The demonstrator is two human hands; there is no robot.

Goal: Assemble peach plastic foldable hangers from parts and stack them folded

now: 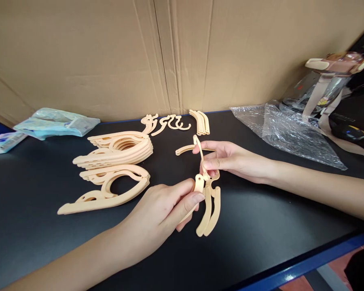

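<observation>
Left forearm enters from the lower edge, and the left hand (166,208) is closed: thumb and fingers pinch the upper, holed end of a set of peach plastic hanger arms (210,210). The arms hang down from the grip, curved, side by side and clear of the table (261,238).

1. Right hand (230,159): reaches in from the right. Thumb and forefinger are pinched on a thin hook piece (199,151), which rises above the fingertips. Its lower end meets the top of the hanger arms, where the two hands come together. Whether the joint is seated cannot be told.
2. Just behind the right hand, a single curved strip (184,149) lies flat on the table.
3. Left of the hands, two stacks of larger hanger bodies lie on the table: a near stack (109,190) and a far stack (118,149), touching or nearly so.
4. Along the back edge: a row of loose hooks (166,121) and, beside it, a small bundle of curved strips (202,121).
5. Outer zone: blue packets (57,121) at far left, a crumpled clear plastic bag (288,129) at right, a transparent jug (321,85) behind the bag, and a cardboard wall (170,52) at the back.

Progress, as a judgement: one unit is in hand and only partly joined. The two stacks hold a good number of bodies, though it cannot be told whether they are complete. The loose hooks and strips at the back suggest that several units are not yet put together.
</observation>
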